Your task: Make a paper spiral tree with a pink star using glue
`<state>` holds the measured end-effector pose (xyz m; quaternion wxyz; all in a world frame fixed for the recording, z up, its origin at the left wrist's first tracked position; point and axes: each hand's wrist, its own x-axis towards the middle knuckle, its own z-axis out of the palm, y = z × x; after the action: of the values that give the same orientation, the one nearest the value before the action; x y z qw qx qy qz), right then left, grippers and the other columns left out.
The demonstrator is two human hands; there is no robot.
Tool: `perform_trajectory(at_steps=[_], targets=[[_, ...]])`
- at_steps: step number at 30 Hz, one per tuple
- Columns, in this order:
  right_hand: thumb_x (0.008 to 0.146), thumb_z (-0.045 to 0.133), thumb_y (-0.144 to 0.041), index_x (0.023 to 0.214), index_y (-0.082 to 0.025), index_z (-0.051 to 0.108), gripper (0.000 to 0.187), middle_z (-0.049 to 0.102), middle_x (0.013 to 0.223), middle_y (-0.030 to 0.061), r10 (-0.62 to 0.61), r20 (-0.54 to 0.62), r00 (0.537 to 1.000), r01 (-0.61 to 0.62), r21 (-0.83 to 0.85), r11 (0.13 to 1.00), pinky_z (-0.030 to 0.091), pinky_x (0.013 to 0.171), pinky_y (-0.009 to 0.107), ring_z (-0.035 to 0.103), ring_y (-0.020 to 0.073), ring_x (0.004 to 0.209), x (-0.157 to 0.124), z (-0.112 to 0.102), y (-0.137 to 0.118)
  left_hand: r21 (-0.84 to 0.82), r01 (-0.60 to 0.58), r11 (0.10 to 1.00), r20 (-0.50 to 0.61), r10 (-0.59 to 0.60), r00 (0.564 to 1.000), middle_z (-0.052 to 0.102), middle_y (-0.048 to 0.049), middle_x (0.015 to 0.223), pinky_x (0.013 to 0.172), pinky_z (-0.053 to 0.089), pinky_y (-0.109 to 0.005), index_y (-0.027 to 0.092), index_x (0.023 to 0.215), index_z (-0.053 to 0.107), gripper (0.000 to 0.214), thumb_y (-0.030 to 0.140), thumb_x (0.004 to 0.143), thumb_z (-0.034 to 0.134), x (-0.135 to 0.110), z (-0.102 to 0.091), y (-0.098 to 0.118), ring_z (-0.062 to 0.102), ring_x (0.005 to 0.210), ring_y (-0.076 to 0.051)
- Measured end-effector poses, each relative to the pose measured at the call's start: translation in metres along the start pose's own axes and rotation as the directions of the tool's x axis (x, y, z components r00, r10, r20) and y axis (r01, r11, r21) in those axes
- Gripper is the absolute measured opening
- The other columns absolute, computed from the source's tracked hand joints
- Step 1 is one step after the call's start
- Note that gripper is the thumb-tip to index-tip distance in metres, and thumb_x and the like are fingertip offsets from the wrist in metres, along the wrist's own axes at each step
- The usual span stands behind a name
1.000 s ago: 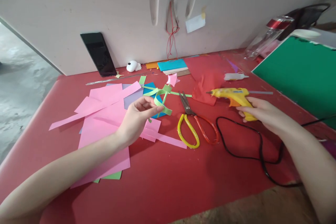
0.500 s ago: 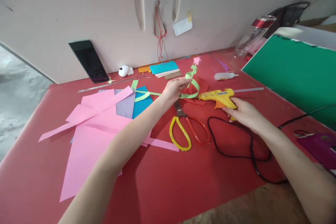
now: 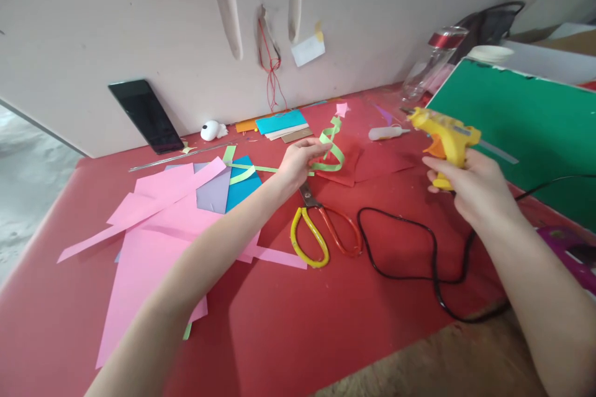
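My left hand [image 3: 300, 161] pinches a curled green paper strip [image 3: 338, 158] above the red tabletop, with a small pink paper star [image 3: 342, 110] at the strip's upper end. Off to the right, my right hand [image 3: 475, 189] grips a yellow hot glue gun [image 3: 447, 136] by its handle, lifted clear of the table, its nozzle toward the upper left. A clear glue stick [image 3: 498, 152] sticks out of its back. Scissors [image 3: 311, 239] with one yellow and one red handle lie below my left hand, their blade tips hidden.
Pink paper sheets [image 3: 153, 260] and strips spread over the left side, beside purple and blue paper [image 3: 244, 189]. A phone [image 3: 146, 118] leans on the wall. A black cord [image 3: 435, 248] loops at right, before a green board [image 3: 521, 130]. A small squeeze bottle [image 3: 386, 132] lies behind.
My right hand has raised the glue gun from near the green strip, up and to the right. My left hand keeps its pinch on the strip. The camera view has shifted slightly.
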<state>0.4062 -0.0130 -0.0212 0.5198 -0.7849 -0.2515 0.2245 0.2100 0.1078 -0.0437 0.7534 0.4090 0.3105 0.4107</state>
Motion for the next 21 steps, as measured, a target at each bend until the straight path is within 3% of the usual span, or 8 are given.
perform_trajectory(at_steps=[2, 4, 7, 11, 13, 16, 21], targets=[[0.085, 0.067, -0.021, 0.095, -0.014, 0.059, 0.015, 0.058, 0.081, -0.0009, -0.075, -0.043, 0.996, 0.079, 0.085, 0.993, 0.047, 0.053, 0.020, 0.054, 0.0075, 0.063, -0.005, 0.000, -0.005, 0.007, -0.039, 0.999, 0.017, 0.039, 0.999, 0.057, 0.0048, 0.057, 0.051, 0.041, -0.020, 0.014, 0.062, 0.057, 0.018, 0.013, 0.068, 0.074, -0.015, 0.000, 0.014, 0.055, 0.052, -0.006], [0.076, 0.069, -0.014, 0.079, -0.017, 0.052, 0.018, 0.046, 0.065, -0.0061, -0.127, -0.077, 0.989, 0.138, 0.165, 0.977, 0.032, 0.038, 0.017, 0.041, 0.0053, 0.049, -0.010, 0.000, -0.010, 0.009, -0.076, 0.997, 0.028, 0.075, 0.997, 0.057, 0.0058, 0.058, 0.057, 0.046, -0.020, 0.015, 0.063, 0.057, 0.018, 0.013, 0.071, 0.073, -0.035, -0.002, 0.030, 0.058, 0.056, -0.006], [0.066, 0.070, -0.020, 0.073, -0.020, 0.047, 0.024, 0.044, 0.060, -0.0067, -0.183, -0.082, 0.980, 0.198, 0.247, 0.949, 0.025, 0.032, 0.019, 0.039, 0.0065, 0.044, -0.019, 0.001, -0.015, 0.045, -0.149, 0.988, -0.024, 0.150, 0.988, 0.062, 0.0049, 0.064, 0.061, 0.046, -0.017, 0.015, 0.066, 0.059, 0.016, 0.012, 0.073, 0.072, -0.073, -0.009, 0.047, 0.059, 0.059, -0.004], [0.053, 0.077, -0.030, 0.073, -0.021, 0.051, 0.034, 0.044, 0.058, -0.0066, -0.286, -0.034, 0.958, 0.284, 0.282, 0.917, 0.024, 0.033, 0.021, 0.039, 0.0077, 0.043, -0.040, 0.004, -0.013, 0.054, -0.162, 0.985, -0.127, 0.168, 0.978, 0.061, 0.0065, 0.060, 0.061, 0.045, -0.015, 0.016, 0.065, 0.059, 0.021, 0.015, 0.067, 0.080, -0.118, -0.020, 0.048, 0.058, 0.060, -0.003], [0.052, 0.080, -0.034, 0.076, -0.021, 0.055, 0.037, 0.046, 0.059, -0.0056, -0.341, -0.004, 0.940, 0.333, 0.223, 0.916, 0.028, 0.037, 0.023, 0.041, 0.0088, 0.046, -0.056, 0.005, -0.010, 0.005, -0.141, 0.990, -0.095, 0.141, 0.985, 0.062, 0.0062, 0.061, 0.058, 0.044, -0.014, 0.015, 0.065, 0.061, 0.021, 0.015, 0.066, 0.081, -0.134, -0.023, 0.043, 0.057, 0.059, -0.003], [0.059, 0.079, -0.047, 0.079, -0.022, 0.056, 0.040, 0.055, 0.069, -0.0012, -0.451, 0.015, 0.893, 0.451, -0.037, 0.892, 0.039, 0.050, 0.030, 0.047, 0.0114, 0.054, -0.081, 0.005, -0.004, -0.057, -0.109, 0.992, -0.037, 0.107, 0.994, 0.065, 0.0058, 0.063, 0.058, 0.046, -0.014, 0.015, 0.065, 0.062, 0.020, 0.016, 0.067, 0.082, -0.147, -0.025, 0.039, 0.060, 0.059, -0.002], [0.060, 0.075, -0.064, 0.075, -0.025, 0.050, 0.049, 0.056, 0.065, 0.0015, -0.591, 0.016, 0.806, 0.566, -0.314, 0.762, 0.038, 0.055, 0.036, 0.048, 0.0174, 0.056, -0.101, 0.003, 0.008, -0.077, -0.069, 0.995, 0.013, 0.070, 0.997, 0.064, 0.0077, 0.060, 0.056, 0.046, -0.014, 0.017, 0.067, 0.061, 0.020, 0.015, 0.071, 0.080, -0.150, -0.025, 0.040, 0.061, 0.057, -0.003]])
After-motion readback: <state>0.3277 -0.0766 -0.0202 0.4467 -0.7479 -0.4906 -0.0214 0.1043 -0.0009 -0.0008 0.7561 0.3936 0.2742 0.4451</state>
